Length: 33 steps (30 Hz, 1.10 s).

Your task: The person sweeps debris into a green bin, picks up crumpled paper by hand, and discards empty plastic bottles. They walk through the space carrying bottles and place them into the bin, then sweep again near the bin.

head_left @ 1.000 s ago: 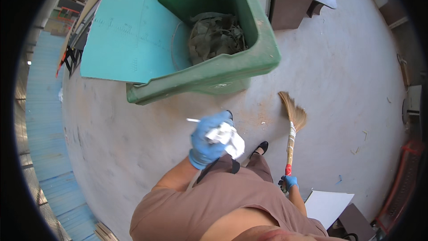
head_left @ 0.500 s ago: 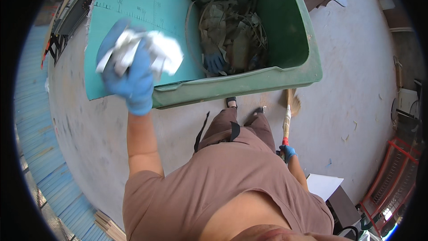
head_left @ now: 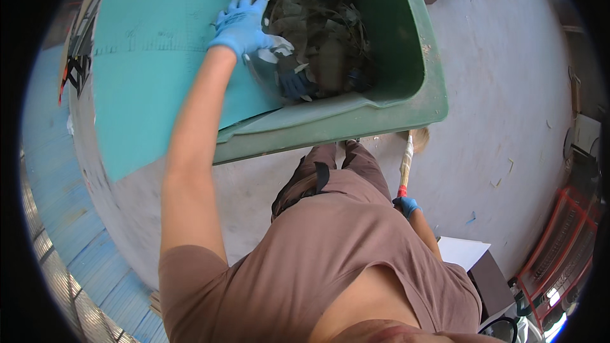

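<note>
Beside the heel of the left hand (head_left: 240,28), within the mouth of the green bin (head_left: 330,123), white scraps (head_left: 281,44) are noted; whether they touch the glove cannot be determined. The left fingers are spread wide above a teal board (head_left: 149,63), which extends past the bin's left side. Heaped refuse (head_left: 327,28) and a dark blue glove (head_left: 295,82) lie inside. The right hand (head_left: 406,206) is closed around a broom (head_left: 405,168), bristles near the bin's front edge. Beyond the right forearm sits a white panel (head_left: 460,251).
</note>
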### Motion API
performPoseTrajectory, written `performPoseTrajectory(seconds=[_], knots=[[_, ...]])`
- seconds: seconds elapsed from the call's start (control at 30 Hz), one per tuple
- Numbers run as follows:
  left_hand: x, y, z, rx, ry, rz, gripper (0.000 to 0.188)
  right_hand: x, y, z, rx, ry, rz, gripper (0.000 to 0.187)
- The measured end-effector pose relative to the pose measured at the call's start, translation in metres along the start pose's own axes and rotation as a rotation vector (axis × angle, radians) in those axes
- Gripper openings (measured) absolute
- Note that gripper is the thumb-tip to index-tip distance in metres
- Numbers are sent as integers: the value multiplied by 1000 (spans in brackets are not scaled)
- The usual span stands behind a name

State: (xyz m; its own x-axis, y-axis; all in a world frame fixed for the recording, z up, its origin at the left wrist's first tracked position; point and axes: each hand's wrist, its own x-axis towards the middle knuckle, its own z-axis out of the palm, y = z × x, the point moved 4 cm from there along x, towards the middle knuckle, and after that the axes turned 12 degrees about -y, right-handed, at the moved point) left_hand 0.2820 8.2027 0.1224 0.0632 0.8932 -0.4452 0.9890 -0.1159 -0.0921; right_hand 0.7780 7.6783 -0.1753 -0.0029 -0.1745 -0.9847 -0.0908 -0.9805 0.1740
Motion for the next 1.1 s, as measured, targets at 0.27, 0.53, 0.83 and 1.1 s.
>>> performPoseTrajectory(seconds=[0.27, 0.53, 0.83, 1.1], knots=[[190, 96, 166, -390, -433, 174, 66, 14, 24, -17, -13, 58, -45, 20], [256, 172, 244, -543, -355, -146, 71, 0, 15, -9, 174, 34, -91, 15], [278, 135, 220, -94, -125, 180, 44, 1, 12, -6, 81, 29, -41, 16], [270, 21, 99, -461, 427, 69, 35, 22, 18, -13, -66, 56, -6, 20]])
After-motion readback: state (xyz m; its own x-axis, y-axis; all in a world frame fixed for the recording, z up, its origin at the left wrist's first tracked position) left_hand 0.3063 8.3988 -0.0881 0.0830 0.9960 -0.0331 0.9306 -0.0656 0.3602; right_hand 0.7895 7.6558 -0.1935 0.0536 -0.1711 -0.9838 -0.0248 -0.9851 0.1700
